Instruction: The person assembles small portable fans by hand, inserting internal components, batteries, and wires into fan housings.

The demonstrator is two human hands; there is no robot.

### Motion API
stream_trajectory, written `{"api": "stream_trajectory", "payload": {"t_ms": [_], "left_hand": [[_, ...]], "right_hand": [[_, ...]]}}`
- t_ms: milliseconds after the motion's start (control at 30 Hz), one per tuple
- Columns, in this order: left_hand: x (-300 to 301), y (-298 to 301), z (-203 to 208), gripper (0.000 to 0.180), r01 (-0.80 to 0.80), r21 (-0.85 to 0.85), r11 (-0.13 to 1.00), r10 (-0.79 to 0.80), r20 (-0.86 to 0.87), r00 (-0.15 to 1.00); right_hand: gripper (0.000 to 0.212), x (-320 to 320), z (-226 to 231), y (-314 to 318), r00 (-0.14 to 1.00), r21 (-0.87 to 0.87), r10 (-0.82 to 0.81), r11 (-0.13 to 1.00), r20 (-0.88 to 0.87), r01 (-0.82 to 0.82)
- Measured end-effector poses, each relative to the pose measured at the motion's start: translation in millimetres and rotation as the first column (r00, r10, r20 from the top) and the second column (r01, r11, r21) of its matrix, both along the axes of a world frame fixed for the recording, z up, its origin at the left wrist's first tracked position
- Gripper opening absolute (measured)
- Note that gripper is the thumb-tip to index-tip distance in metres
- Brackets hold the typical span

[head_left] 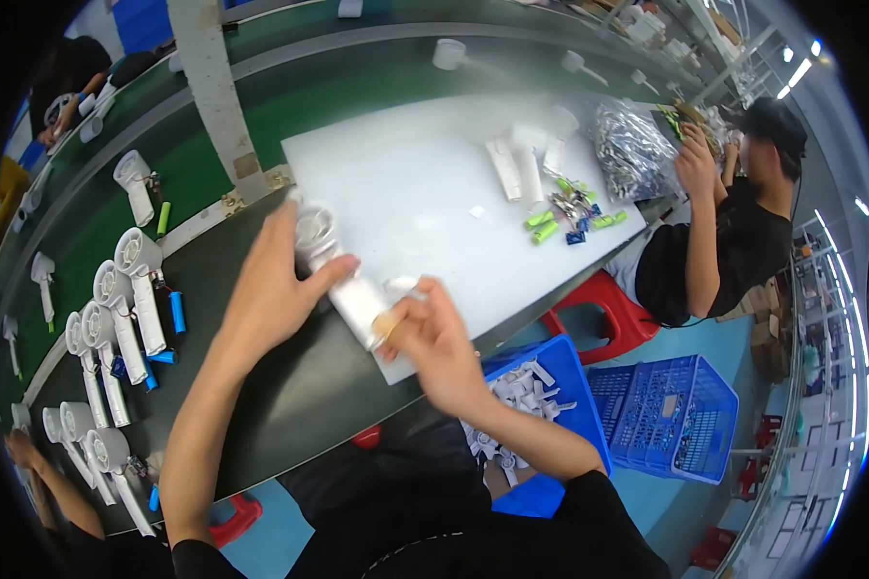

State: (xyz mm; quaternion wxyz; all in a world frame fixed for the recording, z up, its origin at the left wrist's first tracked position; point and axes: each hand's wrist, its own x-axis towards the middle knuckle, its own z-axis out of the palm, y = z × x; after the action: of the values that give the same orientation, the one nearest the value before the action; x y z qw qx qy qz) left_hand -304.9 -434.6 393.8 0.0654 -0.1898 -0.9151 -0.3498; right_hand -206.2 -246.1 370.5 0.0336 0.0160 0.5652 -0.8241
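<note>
A white handheld fan (358,307) is tilted over the near left edge of the white board (406,183). My left hand (275,280) is closed around its round head, thumb across the neck. At the handle's lower end, my right hand (434,347) grips with bent fingers. A small white piece (401,284) shows by the right fingertips, blurred, so I cannot tell what it is. Beyond, on the board, lie white handle shells (505,170) and a pile of green batteries (545,232) with wires and small blue boards.
White fans (137,253) with blue batteries (177,313) stand in rows at left. A clear bag of parts (633,150) lies at the board's far right. A co-worker (724,222) sits there on a red stool (608,318). Blue bin (574,386) and crates (714,415) stand below. A green conveyor (377,72) runs behind.
</note>
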Motion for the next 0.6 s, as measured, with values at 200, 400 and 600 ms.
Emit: {"api": "stream_trajectory", "payload": {"t_ms": [200, 400, 600], "left_hand": [[24, -11, 3, 0.064, -0.035, 0.167, 0.985, 0.014, 0.126, 0.992], [49, -42, 1, 0.067, 0.020, 0.076, 0.997, -0.029, 0.117, 0.993], [52, -46, -3, 0.068, -0.012, 0.049, 0.999, 0.007, 0.104, 0.995]], "right_hand": [[0.030, -24, 17, 111, 0.897, 0.854, -0.246, 0.293, -0.368, 0.431], [0.023, -75, 34, 229, 0.818, 0.800, 0.022, -0.195, -0.575, 0.567], [0.030, -94, 48, 223, 0.906, 0.886, 0.273, -0.249, -0.324, 0.392]]}}
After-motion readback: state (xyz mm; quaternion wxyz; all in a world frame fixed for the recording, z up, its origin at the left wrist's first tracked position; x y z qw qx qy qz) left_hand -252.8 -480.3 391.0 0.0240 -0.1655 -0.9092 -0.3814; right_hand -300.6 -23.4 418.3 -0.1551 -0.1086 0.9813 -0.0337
